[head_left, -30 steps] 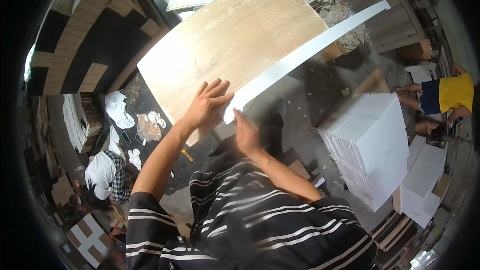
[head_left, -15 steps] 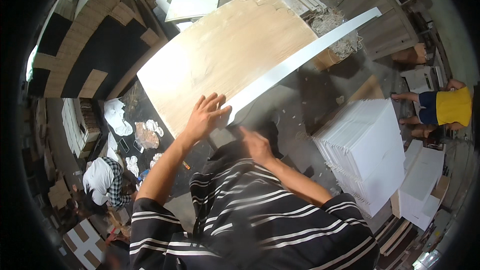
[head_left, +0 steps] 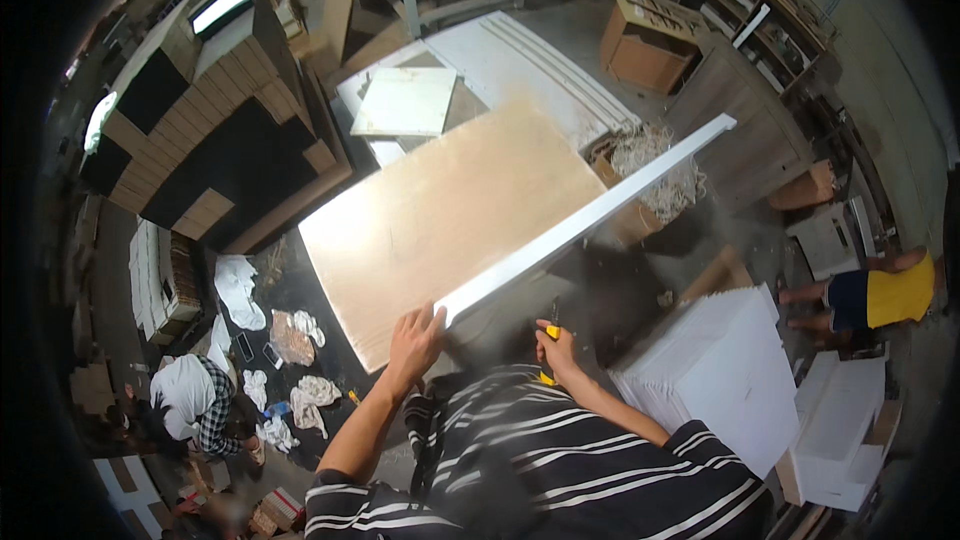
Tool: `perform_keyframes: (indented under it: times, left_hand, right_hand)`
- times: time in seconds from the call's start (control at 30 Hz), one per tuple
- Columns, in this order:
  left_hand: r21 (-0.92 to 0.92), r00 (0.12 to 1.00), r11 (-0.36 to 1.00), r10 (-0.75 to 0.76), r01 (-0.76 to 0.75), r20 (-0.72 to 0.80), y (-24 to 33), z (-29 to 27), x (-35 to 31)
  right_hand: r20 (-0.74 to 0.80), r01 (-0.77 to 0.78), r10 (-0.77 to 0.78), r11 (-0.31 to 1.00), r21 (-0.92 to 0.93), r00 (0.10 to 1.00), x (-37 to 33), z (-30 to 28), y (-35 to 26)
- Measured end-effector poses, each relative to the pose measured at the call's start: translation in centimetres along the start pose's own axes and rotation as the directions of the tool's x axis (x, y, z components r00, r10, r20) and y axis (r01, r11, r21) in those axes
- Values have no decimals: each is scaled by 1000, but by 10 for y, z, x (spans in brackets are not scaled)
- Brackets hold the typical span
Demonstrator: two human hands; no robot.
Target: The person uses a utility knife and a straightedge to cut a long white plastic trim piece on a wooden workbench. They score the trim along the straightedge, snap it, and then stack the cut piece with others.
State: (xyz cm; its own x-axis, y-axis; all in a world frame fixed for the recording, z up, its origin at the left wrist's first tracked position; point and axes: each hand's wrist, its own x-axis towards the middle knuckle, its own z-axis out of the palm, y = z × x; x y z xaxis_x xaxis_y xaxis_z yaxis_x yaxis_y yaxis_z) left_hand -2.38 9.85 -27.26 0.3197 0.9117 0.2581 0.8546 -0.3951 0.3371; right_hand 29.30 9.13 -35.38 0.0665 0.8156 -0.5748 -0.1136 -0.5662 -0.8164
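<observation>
A long, narrow white strip (head_left: 590,222) lies slantwise along the right edge of a pale wooden panel (head_left: 460,210), its far end jutting past the panel. My left hand (head_left: 414,348) grips the near end of this strip at the panel's near corner, fingers bent over it. In my right hand (head_left: 560,352) is a yellow and black utility knife (head_left: 551,336), blade end pointing away from me. The knife is held off to the right, apart from the strip.
A stack of white panels (head_left: 715,370) stands at right, near a person in a yellow top (head_left: 900,290). Another person with a white head covering (head_left: 190,395) is low at left, near crumpled rags (head_left: 316,402). A carton of stringy scrap (head_left: 655,175) sits under the strip's far part.
My right hand has drawn away from the strip's near end to the right, and the knife now shows clearly. My left hand's fingers have closed in. The view has tilted up.
</observation>
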Motion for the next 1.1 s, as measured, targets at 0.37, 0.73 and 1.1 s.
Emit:
perform_keyframes:
  times: [0.37, 0.73, 1.1]
  left_hand:
    - [-170, 838, 875, -483, 453, -254, -61, -48, -104]
    - [-179, 428, 614, -702, 769, -569, -115, -81, -125]
    - [-92, 923, 931, -364, 354, -129, 45, 78, 151]
  right_hand:
    - [161, 139, -110, 973, -186, 981, 56, -21, -65]
    - [321, 210, -92, 910, -358, 943, 55, -29, -68]
    - [272, 49, 21, 967, -250, 962, 60, -70, -81]
